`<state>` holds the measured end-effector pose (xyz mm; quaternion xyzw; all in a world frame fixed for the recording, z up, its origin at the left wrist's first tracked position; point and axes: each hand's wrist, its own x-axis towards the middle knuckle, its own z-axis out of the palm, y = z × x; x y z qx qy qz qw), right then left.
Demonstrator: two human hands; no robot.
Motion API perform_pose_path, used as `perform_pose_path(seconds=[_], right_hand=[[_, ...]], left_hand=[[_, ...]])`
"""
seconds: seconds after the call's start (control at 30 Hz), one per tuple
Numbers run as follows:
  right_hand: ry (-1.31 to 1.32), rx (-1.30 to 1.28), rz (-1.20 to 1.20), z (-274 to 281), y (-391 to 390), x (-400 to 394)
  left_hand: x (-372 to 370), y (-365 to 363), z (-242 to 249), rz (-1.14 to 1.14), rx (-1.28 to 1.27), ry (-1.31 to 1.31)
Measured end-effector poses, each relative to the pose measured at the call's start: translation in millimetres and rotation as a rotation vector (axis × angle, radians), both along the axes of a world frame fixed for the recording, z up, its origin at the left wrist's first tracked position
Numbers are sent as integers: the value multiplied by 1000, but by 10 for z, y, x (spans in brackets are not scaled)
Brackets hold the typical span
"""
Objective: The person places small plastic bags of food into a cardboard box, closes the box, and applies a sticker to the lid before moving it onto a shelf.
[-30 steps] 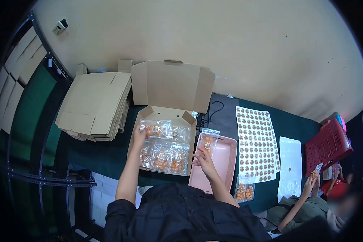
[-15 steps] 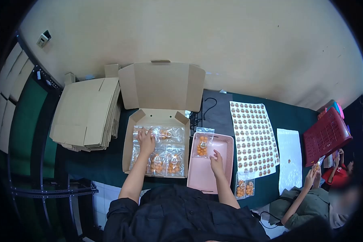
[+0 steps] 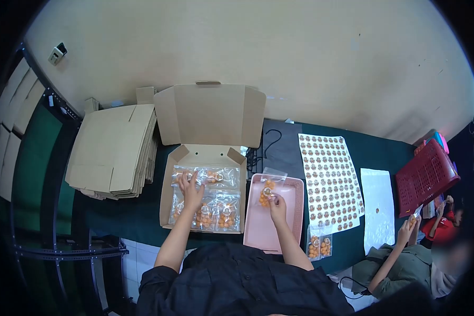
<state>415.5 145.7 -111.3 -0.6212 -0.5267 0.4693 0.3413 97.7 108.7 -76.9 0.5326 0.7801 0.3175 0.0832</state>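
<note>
An open cardboard box [image 3: 163, 213] holds several clear zip bags of orange balls with round stickers. My left hand [image 3: 192, 190] rests on a bag [image 3: 224, 177] in the box's back row, fingers spread. Over the pink tray [image 3: 260, 231], my right hand [image 3: 278, 208] pinches a zip bag of orange balls [image 3: 267, 190] by its side. That bag is tilted, its clear top pointing away from me.
Flat folded cartons [image 3: 110, 147] are stacked at left. To the right lie a sticker sheet [image 3: 332, 179], two more bags [image 3: 319, 246] and a white plastic sheet [image 3: 378, 205]. A maroon basket [image 3: 426, 179] stands near a co-worker's hands [image 3: 407, 229].
My right hand has closed on the bag over the pink tray and the bag has tilted. My left hand stays on the bags in the box, shifted slightly.
</note>
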Motion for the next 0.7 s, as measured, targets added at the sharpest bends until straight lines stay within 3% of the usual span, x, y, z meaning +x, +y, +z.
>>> perform_pose_path(seconds=[0.07,0.13,0.23,0.3,0.37,0.4,0.5,0.7], right_hand=[[-70,139,-17,103,-41,-9],[435,190,-91,395,-92,-105],[666,128,-41,883,-200,-239],[649,105,11,1124,-297,-303],[642,100,99,1126,-342,-352],[644,103,104,1196,-372,-390],[699,38,226,1384,-474,-499],[607,18,275,1384,-505,-424]], left_hand=[[185,-58,101,-14,67,-43],[408,-121,234,-142,150,-186],[746,-185,568,-298,96,-375],[916,-203,659,-411,97,-506],[1090,-206,741,-474,23,-934],[1159,-216,806,-473,28,-931],[1323,-270,913,-507,60,-1297],[1288,-378,969,-518,49,-1294]])
